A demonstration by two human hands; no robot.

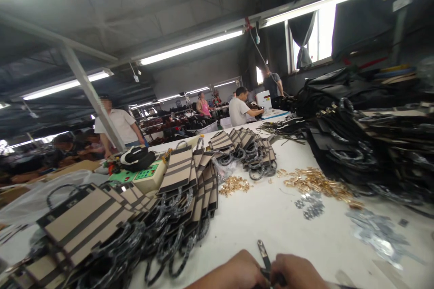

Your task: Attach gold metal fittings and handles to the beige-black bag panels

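Okay, so both hands are down at the 6 o'clock edge of the view. The left hand [241,271] comes in from the 7 o'clock side and the right hand [296,272] from the 5 o'clock side, both curled narrow, closed on the lower end of a narrow dark piece with a shiny metal tip [263,255]. Can't tell which fingertips do the pinching, since that end is hidden between them and a bit blurry.

The piece has its metal tip up and away from the hands, long axis leaning slightly left, so it points between 11 and 12 o'clock. It sits right in the gap: about 2 o'clock from the left hand, 10 o'clock from the right, with the tip poking out past the knuckles over the white worktop [251,216].

Going round from the hands: at 10 o'clock there's a big heap of beige-and-dark striped bags with plastic-wrapped black handles [90,219], with a green and cream control box [149,176] just behind it. At 11 there's a small pile of gold metal bits [235,185], and at 1 a wider spread of gold metal hardware [317,183], with flat silver-grey pieces [310,205] just nearer. More thin silvery pieces [379,235] lie between 2 and 3, and a tall stack of black bag parts [366,144] looms between 1 and 2.
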